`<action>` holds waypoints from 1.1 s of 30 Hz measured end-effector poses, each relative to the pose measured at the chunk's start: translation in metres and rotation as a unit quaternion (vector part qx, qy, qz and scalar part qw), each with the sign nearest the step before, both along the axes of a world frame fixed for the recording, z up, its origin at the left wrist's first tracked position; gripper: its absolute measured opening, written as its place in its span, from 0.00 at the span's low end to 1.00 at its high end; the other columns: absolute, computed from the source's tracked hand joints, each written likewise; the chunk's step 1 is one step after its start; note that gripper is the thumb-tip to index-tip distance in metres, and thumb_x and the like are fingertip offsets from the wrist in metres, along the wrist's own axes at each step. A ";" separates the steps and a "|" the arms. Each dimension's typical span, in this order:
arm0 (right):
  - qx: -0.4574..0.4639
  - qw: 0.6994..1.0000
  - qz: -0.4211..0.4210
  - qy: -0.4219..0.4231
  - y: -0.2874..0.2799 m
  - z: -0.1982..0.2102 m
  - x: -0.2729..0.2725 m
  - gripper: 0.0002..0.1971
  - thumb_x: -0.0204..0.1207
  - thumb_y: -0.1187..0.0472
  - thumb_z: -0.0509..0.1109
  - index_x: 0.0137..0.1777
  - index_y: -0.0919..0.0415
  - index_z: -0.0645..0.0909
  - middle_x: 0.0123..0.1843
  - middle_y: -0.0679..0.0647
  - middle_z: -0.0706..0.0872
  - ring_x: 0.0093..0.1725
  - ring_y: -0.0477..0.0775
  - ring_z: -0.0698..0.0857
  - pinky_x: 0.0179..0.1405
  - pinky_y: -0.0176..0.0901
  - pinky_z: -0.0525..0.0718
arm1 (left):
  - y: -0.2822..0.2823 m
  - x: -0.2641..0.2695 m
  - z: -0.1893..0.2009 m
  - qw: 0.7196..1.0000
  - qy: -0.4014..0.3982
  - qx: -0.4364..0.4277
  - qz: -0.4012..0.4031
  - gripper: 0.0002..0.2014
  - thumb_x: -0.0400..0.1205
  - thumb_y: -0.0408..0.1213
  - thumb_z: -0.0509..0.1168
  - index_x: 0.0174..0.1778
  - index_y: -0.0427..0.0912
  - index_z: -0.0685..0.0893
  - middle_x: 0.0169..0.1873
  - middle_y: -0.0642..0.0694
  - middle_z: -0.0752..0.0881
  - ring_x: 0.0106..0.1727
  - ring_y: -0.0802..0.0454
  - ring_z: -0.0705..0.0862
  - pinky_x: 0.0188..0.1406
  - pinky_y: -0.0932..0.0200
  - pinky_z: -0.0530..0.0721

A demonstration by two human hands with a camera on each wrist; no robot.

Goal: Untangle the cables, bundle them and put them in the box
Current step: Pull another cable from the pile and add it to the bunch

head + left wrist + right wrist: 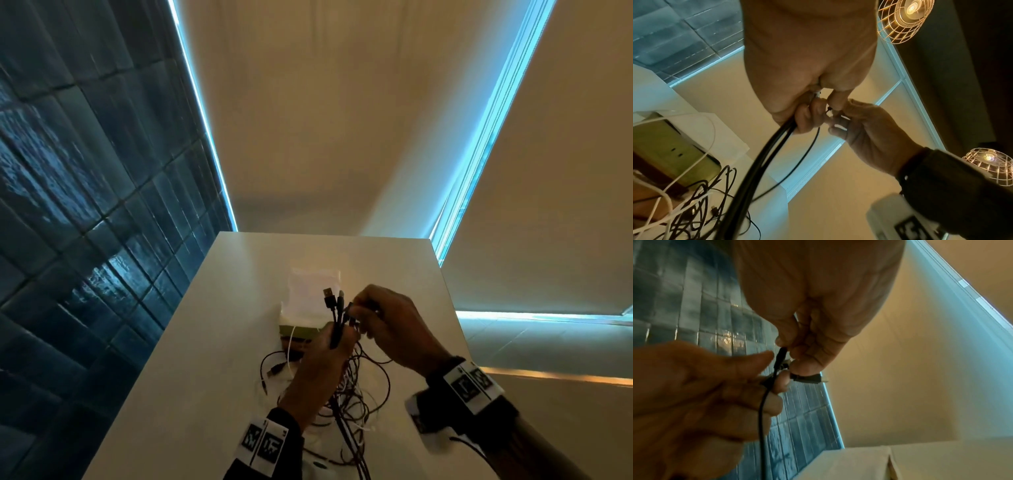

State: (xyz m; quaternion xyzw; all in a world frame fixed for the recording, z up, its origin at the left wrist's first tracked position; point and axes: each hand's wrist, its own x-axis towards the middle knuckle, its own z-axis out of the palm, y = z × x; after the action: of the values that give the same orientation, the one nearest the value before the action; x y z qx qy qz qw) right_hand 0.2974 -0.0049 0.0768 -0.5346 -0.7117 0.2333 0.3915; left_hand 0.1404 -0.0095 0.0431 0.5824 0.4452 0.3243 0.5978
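Two hands are up over the white table [212, 342], close together, working on black cables. The left hand [318, 370] has its fingers wrapped round a bunch of black cables [337, 329]. The bunch stands almost straight up, and its plug ends [329, 295] point up and away from the person. The long parts hang down from the fist to the table. The right hand [394, 325] pinches one small black plug [807, 378] with its thumb and fingertips, right beside the left hand's fingers. A thin black cable [762, 418] hangs down from there. A messy pile of black and white cables [346, 404] lies on the table under the hands. The box [298, 330] sits just behind the pile, with a white cable [290, 346] hanging over its edge.
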 end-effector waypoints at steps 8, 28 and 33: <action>-0.155 0.973 0.012 0.171 -0.001 -0.020 -0.021 0.11 0.80 0.56 0.67 0.59 0.56 0.76 0.42 0.56 0.90 0.41 0.51 0.90 0.46 0.52 0.91 | 0.013 -0.005 0.014 0.986 -0.118 0.001 0.121 0.15 0.88 0.46 0.56 0.50 0.41 0.83 0.36 0.44 0.88 0.37 0.48 0.87 0.41 0.51 0.86; -0.204 0.919 0.042 0.333 -0.023 -0.064 -0.036 0.15 0.82 0.52 0.64 0.37 0.60 0.82 0.27 0.49 0.73 0.23 0.44 0.66 0.21 0.34 0.65 | 0.040 -0.022 0.049 0.932 -0.325 -0.089 0.133 0.14 0.84 0.40 0.56 0.53 0.34 0.80 0.27 0.50 0.68 0.26 0.56 0.65 0.26 0.62 0.68; -0.237 0.921 0.086 0.297 -0.020 -0.080 -0.032 0.15 0.84 0.58 0.63 0.37 0.61 0.82 0.28 0.46 0.75 0.25 0.41 0.69 0.24 0.32 0.67 | 0.045 -0.033 0.060 0.924 -0.348 -0.047 0.151 0.13 0.88 0.37 0.53 0.38 0.42 0.73 0.25 0.50 0.68 0.22 0.57 0.64 0.20 0.63 0.65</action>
State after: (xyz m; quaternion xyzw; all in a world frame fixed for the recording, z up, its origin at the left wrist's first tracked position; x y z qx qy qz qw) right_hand 0.2654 -0.0251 -0.0028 -0.4545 -0.5301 0.5759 0.4251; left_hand 0.1072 0.0358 0.1036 0.3301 0.3064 0.5717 0.6859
